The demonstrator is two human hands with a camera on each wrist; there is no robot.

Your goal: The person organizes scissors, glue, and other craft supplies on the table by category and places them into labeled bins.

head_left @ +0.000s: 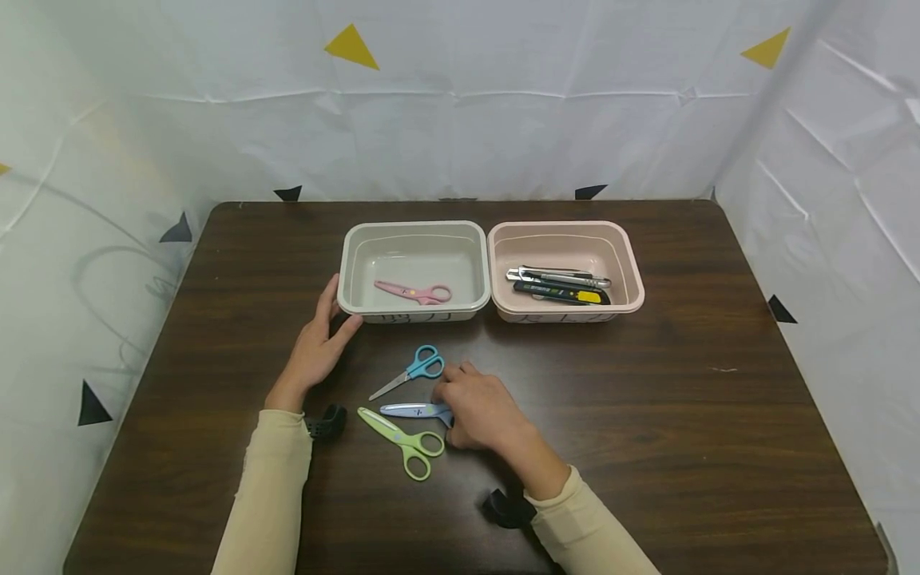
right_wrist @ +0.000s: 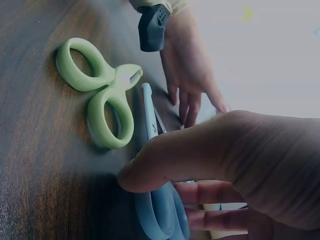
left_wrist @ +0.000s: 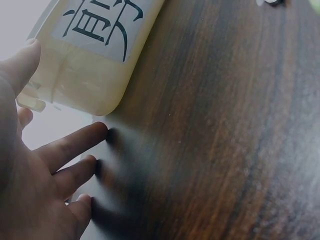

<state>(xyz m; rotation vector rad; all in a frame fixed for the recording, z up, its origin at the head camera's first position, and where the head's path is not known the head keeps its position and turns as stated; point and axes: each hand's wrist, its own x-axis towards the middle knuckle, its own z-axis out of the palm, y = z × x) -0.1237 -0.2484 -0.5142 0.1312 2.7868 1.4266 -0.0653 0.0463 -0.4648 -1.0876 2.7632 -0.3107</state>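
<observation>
My left hand (head_left: 312, 355) is at the left front corner of the grey bin (head_left: 413, 317), thumb near its front and fingers spread. In the left wrist view, the fingertips (left_wrist: 95, 132) rest near the table below the labelled bin wall (left_wrist: 82, 85). My right hand (head_left: 481, 407) pinches the handles of light-blue scissors (head_left: 413, 410) between thumb and fingers; in the right wrist view the thumb crosses the scissors (right_wrist: 152, 215). Green scissors (head_left: 406, 439) lie just in front, and turquoise-handled scissors (head_left: 420, 367) lie behind. Inside the grey bin are pink scissors (head_left: 417, 292).
A pink bin (head_left: 568, 314) stands against the grey bin's right side, holding several utility knives (head_left: 561, 291). Brown table (head_left: 690, 415) extends around them. White sheeting (head_left: 460, 144) with yellow and black triangles hangs behind and at both sides.
</observation>
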